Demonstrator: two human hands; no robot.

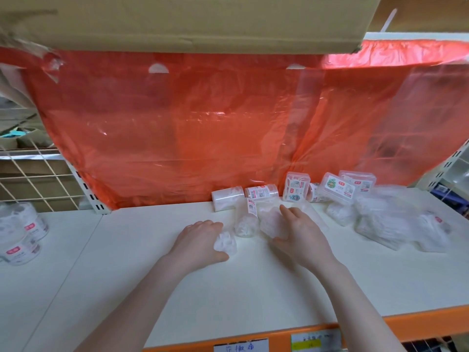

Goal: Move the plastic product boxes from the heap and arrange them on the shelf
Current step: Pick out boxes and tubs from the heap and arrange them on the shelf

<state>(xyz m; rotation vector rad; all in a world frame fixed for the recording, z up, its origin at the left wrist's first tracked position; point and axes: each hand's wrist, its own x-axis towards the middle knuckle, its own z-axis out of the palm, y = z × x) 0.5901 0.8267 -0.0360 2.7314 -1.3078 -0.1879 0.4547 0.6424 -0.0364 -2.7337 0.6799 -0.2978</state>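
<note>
On the white shelf [253, 288] my left hand [198, 242] grips a small clear plastic box [224, 242] of white items. My right hand [302, 235] holds another clear box [272, 222], thumb below it and fingers over its top. Between the two stands a clear round box [246, 219] with a red and white label. Two round boxes [260, 193] lie on their sides at the back. To the right sits the heap [380, 217] of clear boxes and bags, with rectangular labelled boxes [337, 188] leaning behind it.
A red plastic sheet [203, 128] hangs behind the shelf, under a cardboard box [177, 19]. Stacked round labelled boxes [20, 235] stand at the far left. A wire grid panel [38, 174] closes the left back. The shelf's orange front edge [380, 323] carries paper labels.
</note>
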